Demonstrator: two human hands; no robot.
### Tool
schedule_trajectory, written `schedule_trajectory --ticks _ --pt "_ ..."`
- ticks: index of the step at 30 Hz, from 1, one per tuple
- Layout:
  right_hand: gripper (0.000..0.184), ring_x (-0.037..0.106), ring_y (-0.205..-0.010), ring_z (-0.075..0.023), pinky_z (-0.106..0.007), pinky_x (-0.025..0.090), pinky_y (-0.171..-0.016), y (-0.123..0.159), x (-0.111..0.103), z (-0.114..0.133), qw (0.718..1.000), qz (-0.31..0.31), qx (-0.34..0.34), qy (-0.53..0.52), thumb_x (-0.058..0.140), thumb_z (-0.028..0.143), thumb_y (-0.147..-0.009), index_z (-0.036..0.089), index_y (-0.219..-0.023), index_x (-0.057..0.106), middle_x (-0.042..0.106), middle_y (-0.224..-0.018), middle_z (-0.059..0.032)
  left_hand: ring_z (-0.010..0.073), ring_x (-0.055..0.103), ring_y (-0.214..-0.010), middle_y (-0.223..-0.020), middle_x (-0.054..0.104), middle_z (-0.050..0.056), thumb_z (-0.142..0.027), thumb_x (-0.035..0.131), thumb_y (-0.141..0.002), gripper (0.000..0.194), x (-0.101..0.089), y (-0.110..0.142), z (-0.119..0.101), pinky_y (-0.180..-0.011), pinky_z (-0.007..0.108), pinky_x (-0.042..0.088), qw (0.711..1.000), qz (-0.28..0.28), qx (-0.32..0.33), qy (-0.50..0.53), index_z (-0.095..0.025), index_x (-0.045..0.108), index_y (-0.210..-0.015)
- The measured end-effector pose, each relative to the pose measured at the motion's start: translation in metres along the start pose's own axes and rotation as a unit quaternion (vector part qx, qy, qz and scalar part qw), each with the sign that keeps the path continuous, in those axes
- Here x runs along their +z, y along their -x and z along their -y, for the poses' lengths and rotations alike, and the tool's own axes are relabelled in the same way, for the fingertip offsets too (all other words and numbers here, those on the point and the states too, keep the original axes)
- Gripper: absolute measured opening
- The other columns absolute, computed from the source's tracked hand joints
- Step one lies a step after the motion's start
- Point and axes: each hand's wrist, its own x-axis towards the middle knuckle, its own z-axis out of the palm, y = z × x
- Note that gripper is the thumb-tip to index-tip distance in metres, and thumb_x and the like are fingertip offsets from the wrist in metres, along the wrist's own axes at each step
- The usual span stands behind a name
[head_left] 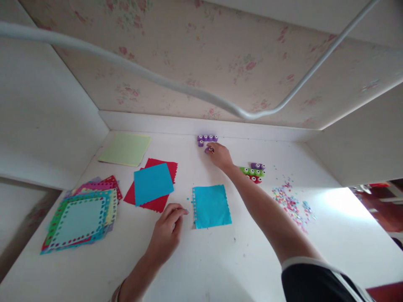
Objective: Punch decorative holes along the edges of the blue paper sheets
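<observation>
Right hand [220, 154]: fingers mostly closed, thumb and index pinching a small purple punch [207, 149] with an eye-like top. It's at the back of the bench [258, 260], just below the row of four purple punches [207, 138] and near the single purple punch [200, 143]. Can't tell if it's lifted or touching the bench.

Left hand [171, 222]: loosely curled, thumb against index, no item showing; can't rule out a tiny scrap in the pinch. It's just left of the blue sheet [212, 206], apart from it. Sheet lies flat, holes along its left edge.

Handling notes:
- Pinch the punch low on its sides, eye face clear of the fingers. Probably tips easily if held by one edge.
- Move it straight up or down near the row. Neighbours sit tight; a sideways nudge likely shifts several.
- Watch the right forearm [261, 201]: it crosses right beside the green punches [252, 172] and red punches [257, 180]. Elbow up, no dragging.
- Same for the paper bits [291, 203] on the right; a low sleeve would smear them.
- If the sheet needs steadying, use left fingertips flat on the plain middle. The holed edge is the weak side, I'd guess, and could crease or tear.
</observation>
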Motion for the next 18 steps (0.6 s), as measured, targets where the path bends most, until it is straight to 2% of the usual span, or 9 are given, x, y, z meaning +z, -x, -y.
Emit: schedule_trajectory --ticks 3,4,6,8,10,13,15,18 --pt "0.028 0.068 -0.097 -0.0169 -0.028 0.052 -0.089 0.048 -0.005 0.013 0.998 0.002 -0.039 -0.054 0.059 0.028 -0.091 0.021 -0.118 0.061 0.068 -0.117 -0.0058 0.0175 0.064 -0.095 -0.105 0.062 0.007 -0.022 0.046 -0.096 0.022 0.001 0.001 -0.001 -0.074 0.026 0.057 1.000 -0.004 -0.017 0.007 -0.023 0.067 -0.099" --pt "0.029 0.069 -0.096 -0.0167 -0.027 0.053 -0.087 0.068 -0.005 0.019 0.990 0.015 -0.073 -0.116 0.061 0.029 -0.090 0.021 -0.118 0.061 0.068 -0.114 -0.0056 0.0168 0.064 -0.091 -0.108 0.061 0.008 -0.025 0.047 -0.096 0.020 0.002 0.001 -0.001 -0.071 0.025 0.057 1.000 -0.004 -0.022 0.006 -0.023 0.066 -0.103" --pt "0.029 0.070 -0.093 -0.0164 -0.027 0.055 -0.083 0.105 -0.004 0.034 0.970 0.077 -0.131 -0.190 0.064 0.030 -0.089 0.023 -0.117 0.060 0.070 -0.110 -0.0035 0.0151 0.063 -0.083 -0.114 0.059 0.009 -0.030 0.051 -0.096 0.022 0.003 0.001 -0.001 -0.068 0.026 0.057 1.000 -0.003 -0.025 -0.007 -0.023 0.062 -0.113" --pt "0.025 0.070 -0.094 -0.0171 -0.029 0.055 -0.085 0.136 -0.002 0.046 0.959 0.129 -0.168 -0.187 0.062 0.026 -0.090 0.025 -0.115 0.062 0.069 -0.112 -0.0036 0.0155 0.063 -0.083 -0.119 0.057 0.011 -0.034 0.056 -0.093 0.033 0.004 0.002 -0.001 -0.072 0.030 0.058 0.999 -0.003 -0.018 -0.037 -0.022 0.056 -0.124" --pt "0.028 0.069 -0.098 -0.0180 -0.029 0.055 -0.086 0.156 -0.001 0.055 0.954 0.157 -0.192 -0.168 0.060 0.020 -0.090 0.025 -0.117 0.061 0.069 -0.115 -0.0043 0.0192 0.065 -0.094 -0.123 0.055 0.011 -0.035 0.059 -0.092 0.042 0.007 0.001 -0.001 -0.082 0.034 0.058 0.998 -0.001 -0.005 -0.069 -0.022 0.051 -0.131" --pt "0.040 0.063 -0.113 -0.0210 -0.033 0.053 -0.094 0.173 -0.004 0.054 0.956 0.146 -0.211 -0.143 0.060 0.019 -0.090 0.026 -0.129 0.055 0.064 -0.126 -0.0061 0.0230 0.061 -0.112 -0.125 0.055 0.011 -0.031 0.058 -0.092 0.043 0.011 0.001 -0.001 -0.095 0.036 0.054 0.995 0.015 0.024 -0.096 -0.022 0.050 -0.134" --pt "0.042 0.059 -0.118 -0.0254 -0.040 0.051 -0.097 0.183 -0.007 0.045 0.976 0.083 -0.165 -0.114 0.061 0.026 -0.091 0.026 -0.132 0.053 0.062 -0.129 -0.0084 0.0228 0.060 -0.115 -0.125 0.057 0.010 -0.029 0.056 -0.093 0.040 0.013 0.002 -0.001 -0.097 0.037 0.052 0.993 0.027 0.038 -0.107 -0.024 0.051 -0.133" --pt "0.047 0.060 -0.110 -0.0337 -0.051 0.052 -0.090 0.202 -0.009 0.023 0.999 -0.027 0.004 -0.043 0.063 0.043 -0.088 0.024 -0.131 0.053 0.064 -0.119 -0.0130 0.0227 0.062 -0.111 -0.120 0.060 0.009 -0.030 0.055 -0.095 0.033 0.015 0.001 -0.001 -0.095 0.038 0.053 0.992 0.029 0.046 -0.115 -0.025 0.055 -0.127"
